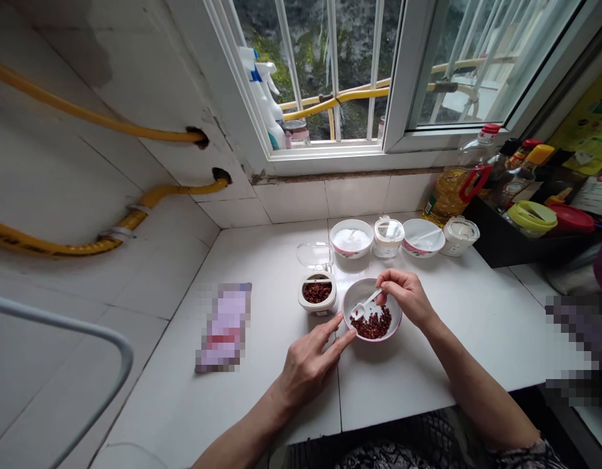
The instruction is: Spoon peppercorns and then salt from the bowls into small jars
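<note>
My right hand (403,294) pinches the handle of a small white spoon (367,304), whose bowl dips inside a white bowl (350,294) with a pink rim. Dark reddish-brown peppercorn-like grains (375,326) lie in the lower part of that bowl, and a few sit on the spoon. My left hand (311,359) has its fingers stretched out, with fingertips against the bowl's left side. Just left of the bowl stands a white seasoning jar (317,306), its clear lid (315,255) flipped up, filled with the same grains.
Behind stand a bowl of white granules (352,240), a lidded jar (388,236), a bowl with a white spoon (423,242) and another jar (460,236). An oil bottle (450,189) and a black condiment box (496,238) are at right. A blurred purple packet (225,329) lies left.
</note>
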### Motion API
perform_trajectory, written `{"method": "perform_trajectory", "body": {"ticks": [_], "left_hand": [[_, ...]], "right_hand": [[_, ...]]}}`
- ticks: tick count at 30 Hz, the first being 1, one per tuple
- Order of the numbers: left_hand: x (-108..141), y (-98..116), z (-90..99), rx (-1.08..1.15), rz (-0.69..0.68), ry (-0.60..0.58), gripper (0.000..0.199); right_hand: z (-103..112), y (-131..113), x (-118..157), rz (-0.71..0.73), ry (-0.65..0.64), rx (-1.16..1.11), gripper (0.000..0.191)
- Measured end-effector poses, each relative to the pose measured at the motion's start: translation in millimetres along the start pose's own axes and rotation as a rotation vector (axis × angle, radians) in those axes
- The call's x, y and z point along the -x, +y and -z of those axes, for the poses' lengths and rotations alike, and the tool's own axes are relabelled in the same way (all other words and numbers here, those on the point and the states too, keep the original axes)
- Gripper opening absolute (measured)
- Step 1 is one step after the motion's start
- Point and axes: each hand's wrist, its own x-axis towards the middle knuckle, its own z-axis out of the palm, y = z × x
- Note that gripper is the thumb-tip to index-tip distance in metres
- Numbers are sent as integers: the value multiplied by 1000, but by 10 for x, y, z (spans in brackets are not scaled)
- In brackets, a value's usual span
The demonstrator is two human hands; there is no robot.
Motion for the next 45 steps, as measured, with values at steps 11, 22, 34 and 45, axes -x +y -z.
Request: {"method": "perform_trajectory", "body": {"ticks": [11,22,34,45], "left_hand": [[-17,7,16,0,-4,-5,37],[11,2,-15,-21,0,8,43],[-7,1,3,-9,-4,-2,37],[7,-2,-3,0,-2,-1,40]], "right_hand": [[-11,37,-38,92,73,-58,12],[-363,-4,54,932,62,607,18],[114,13,6,734,58,821,19],[-2,101,10,519,-82,620,21]]}}
